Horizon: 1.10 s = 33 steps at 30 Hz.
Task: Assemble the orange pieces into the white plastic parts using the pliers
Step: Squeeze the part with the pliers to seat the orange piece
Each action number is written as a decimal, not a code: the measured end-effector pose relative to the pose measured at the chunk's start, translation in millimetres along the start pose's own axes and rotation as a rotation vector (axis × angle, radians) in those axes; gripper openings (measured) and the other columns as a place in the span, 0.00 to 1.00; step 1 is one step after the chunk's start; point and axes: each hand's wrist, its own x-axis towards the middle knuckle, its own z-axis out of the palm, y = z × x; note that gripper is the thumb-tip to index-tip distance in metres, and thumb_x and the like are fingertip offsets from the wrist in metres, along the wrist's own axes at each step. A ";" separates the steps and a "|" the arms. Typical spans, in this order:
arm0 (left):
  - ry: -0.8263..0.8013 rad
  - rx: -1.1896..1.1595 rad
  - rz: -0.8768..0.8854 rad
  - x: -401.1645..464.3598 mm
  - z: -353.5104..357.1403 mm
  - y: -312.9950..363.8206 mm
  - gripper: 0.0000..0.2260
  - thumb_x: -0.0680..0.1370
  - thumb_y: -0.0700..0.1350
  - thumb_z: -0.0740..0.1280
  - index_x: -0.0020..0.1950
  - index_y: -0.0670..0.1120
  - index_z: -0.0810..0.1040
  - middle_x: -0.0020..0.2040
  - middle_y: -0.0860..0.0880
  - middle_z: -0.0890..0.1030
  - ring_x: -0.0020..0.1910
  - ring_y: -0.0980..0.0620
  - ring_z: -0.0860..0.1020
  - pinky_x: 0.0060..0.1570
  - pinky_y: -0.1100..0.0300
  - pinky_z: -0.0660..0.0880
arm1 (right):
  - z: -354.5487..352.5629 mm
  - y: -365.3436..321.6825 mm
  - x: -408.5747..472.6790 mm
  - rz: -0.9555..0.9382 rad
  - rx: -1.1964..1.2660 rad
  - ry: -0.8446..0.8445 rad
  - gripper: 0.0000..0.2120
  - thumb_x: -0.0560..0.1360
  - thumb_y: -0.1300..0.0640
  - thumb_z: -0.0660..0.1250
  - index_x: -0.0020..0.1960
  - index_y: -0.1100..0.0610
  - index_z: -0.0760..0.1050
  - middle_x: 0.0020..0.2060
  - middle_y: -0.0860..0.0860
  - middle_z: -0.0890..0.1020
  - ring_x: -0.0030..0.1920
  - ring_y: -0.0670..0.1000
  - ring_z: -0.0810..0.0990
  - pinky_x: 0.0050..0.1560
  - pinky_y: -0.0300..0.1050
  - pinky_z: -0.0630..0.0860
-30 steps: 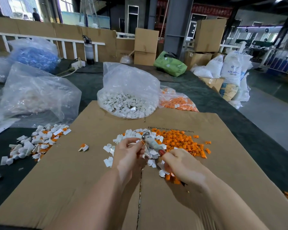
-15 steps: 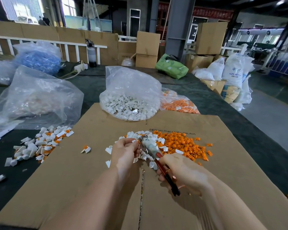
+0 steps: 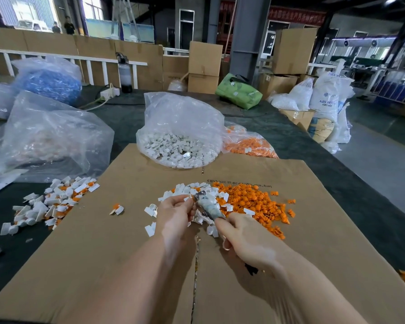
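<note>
Loose orange pieces (image 3: 255, 202) lie bright beside plain white plastic parts (image 3: 189, 190) on a brown cardboard sheet (image 3: 103, 242) with dark print; the pliers (image 3: 207, 205) are grey with a whitish wrap; a bag (image 3: 237, 92) is green; another bag's contents (image 3: 49, 84) blue.

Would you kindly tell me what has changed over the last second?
The right hand has closed further over the pliers, hiding the red handle seen half a second ago. The left hand still pinches a small piece at their tip. The piles lie as before.
</note>
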 end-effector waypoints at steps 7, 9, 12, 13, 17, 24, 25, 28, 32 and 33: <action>0.021 -0.008 -0.007 0.8 -0.7 -3.7 0.08 0.78 0.34 0.64 0.56 0.35 0.74 0.30 0.48 0.75 0.22 0.60 0.72 0.24 0.69 0.71 | 12.1 6.1 1.1 -0.060 -0.019 0.133 0.16 0.79 0.42 0.55 0.40 0.52 0.65 0.37 0.49 0.73 0.37 0.49 0.70 0.35 0.42 0.64; 0.029 -0.017 -0.013 2.8 -3.1 -4.9 0.07 0.77 0.34 0.64 0.55 0.36 0.74 0.26 0.50 0.76 0.21 0.60 0.72 0.25 0.69 0.72 | 15.6 10.3 -0.7 -0.064 0.032 0.188 0.15 0.77 0.41 0.58 0.42 0.52 0.69 0.37 0.47 0.74 0.37 0.47 0.71 0.35 0.41 0.65; 0.059 -0.009 -0.014 1.6 -9.5 -12.4 0.07 0.77 0.35 0.65 0.54 0.36 0.74 0.27 0.50 0.76 0.25 0.56 0.72 0.30 0.64 0.71 | 17.8 21.6 -1.0 -0.045 0.134 0.311 0.14 0.75 0.42 0.62 0.45 0.53 0.72 0.39 0.46 0.75 0.39 0.45 0.73 0.36 0.40 0.66; 0.059 0.055 0.011 -0.6 -11.7 -15.1 0.07 0.77 0.36 0.65 0.54 0.38 0.75 0.28 0.50 0.77 0.27 0.56 0.73 0.33 0.62 0.71 | 17.3 26.3 0.5 -0.045 0.104 0.390 0.13 0.75 0.42 0.63 0.45 0.53 0.71 0.39 0.46 0.75 0.40 0.46 0.73 0.37 0.39 0.67; -0.057 0.440 0.157 -14.2 -16.5 -21.0 0.08 0.78 0.42 0.65 0.53 0.50 0.81 0.45 0.56 0.80 0.46 0.57 0.77 0.52 0.62 0.70 | 12.4 47.6 9.8 0.072 -0.260 0.602 0.18 0.76 0.40 0.59 0.55 0.54 0.69 0.50 0.48 0.73 0.54 0.51 0.70 0.53 0.46 0.68; -0.101 0.618 0.277 -23.6 -16.6 -25.8 0.04 0.79 0.45 0.64 0.50 0.54 0.76 0.43 0.56 0.76 0.43 0.61 0.74 0.38 0.80 0.65 | 17.2 75.1 19.2 0.166 -0.649 0.644 0.28 0.76 0.34 0.51 0.65 0.54 0.65 0.58 0.48 0.72 0.60 0.51 0.69 0.60 0.44 0.64; -0.104 0.626 0.281 -23.2 -16.8 -26.2 0.04 0.79 0.45 0.64 0.48 0.54 0.75 0.43 0.57 0.77 0.43 0.62 0.74 0.38 0.80 0.65 | 17.9 77.5 19.7 0.172 -0.667 0.640 0.30 0.76 0.34 0.50 0.66 0.54 0.64 0.59 0.49 0.72 0.61 0.51 0.69 0.62 0.45 0.63; -0.131 0.638 0.300 -23.4 -17.4 -26.7 0.04 0.78 0.45 0.65 0.45 0.55 0.77 0.43 0.63 0.76 0.44 0.68 0.73 0.39 0.83 0.63 | 19.4 77.1 20.6 0.222 -0.734 0.612 0.34 0.76 0.33 0.47 0.72 0.55 0.60 0.66 0.51 0.69 0.68 0.53 0.64 0.70 0.52 0.55; -0.159 0.654 0.331 -23.5 -17.1 -26.7 0.06 0.78 0.46 0.66 0.44 0.56 0.78 0.42 0.67 0.76 0.43 0.73 0.72 0.40 0.84 0.62 | 26.0 60.8 20.3 -0.091 -0.684 0.809 0.22 0.71 0.48 0.72 0.60 0.59 0.77 0.56 0.58 0.78 0.57 0.60 0.76 0.63 0.64 0.64; -0.159 0.666 0.346 -22.9 -16.5 -26.8 0.06 0.78 0.45 0.66 0.44 0.57 0.78 0.41 0.67 0.75 0.41 0.75 0.72 0.40 0.84 0.62 | 32.7 56.5 20.8 -0.243 -0.637 0.879 0.18 0.67 0.54 0.76 0.55 0.58 0.80 0.51 0.56 0.80 0.51 0.60 0.78 0.57 0.61 0.70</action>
